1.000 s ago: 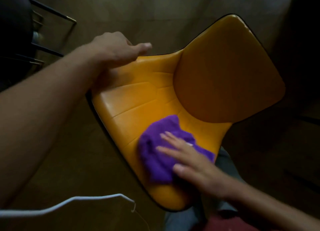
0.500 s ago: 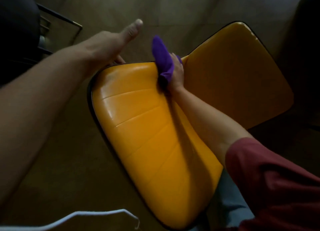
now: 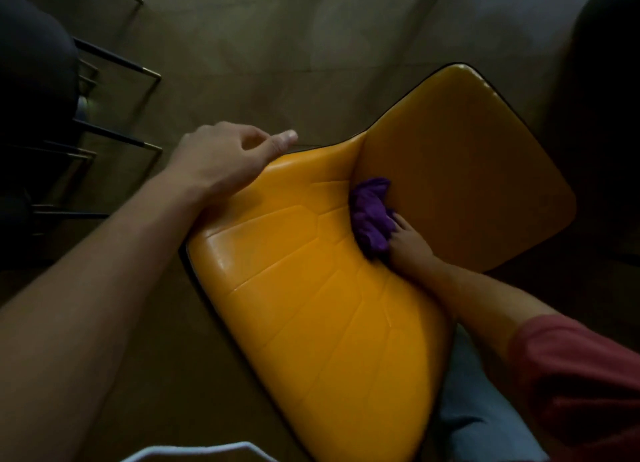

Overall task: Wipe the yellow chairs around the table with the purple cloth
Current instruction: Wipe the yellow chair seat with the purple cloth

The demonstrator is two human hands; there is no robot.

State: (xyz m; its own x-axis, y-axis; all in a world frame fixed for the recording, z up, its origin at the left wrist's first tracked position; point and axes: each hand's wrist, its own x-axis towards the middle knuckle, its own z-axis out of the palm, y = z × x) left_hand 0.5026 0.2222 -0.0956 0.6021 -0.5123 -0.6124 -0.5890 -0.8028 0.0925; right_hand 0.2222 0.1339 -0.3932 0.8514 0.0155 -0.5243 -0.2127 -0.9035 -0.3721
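Note:
A yellow chair (image 3: 311, 305) with a glossy padded backrest and a flat seat fills the middle of the view, seen from above. My left hand (image 3: 221, 156) grips the far edge of the backrest, thumb stretched along the rim. The purple cloth (image 3: 370, 215) is bunched in the crease where backrest meets seat. My right hand (image 3: 410, 245) holds the cloth and presses it into that crease, its fingers mostly hidden by the fabric.
Thin black chair legs with brass tips (image 3: 117, 59) stand at the upper left beside a dark seat (image 3: 31, 80). A dark shape (image 3: 606, 115) fills the right edge. A white cord (image 3: 194, 451) loops along the bottom. Tiled floor (image 3: 277, 45) lies beyond.
My right hand has slid the cloth from the backrest's far edge down along the crease toward the seat. My left hand has closed back onto the chair's rim.

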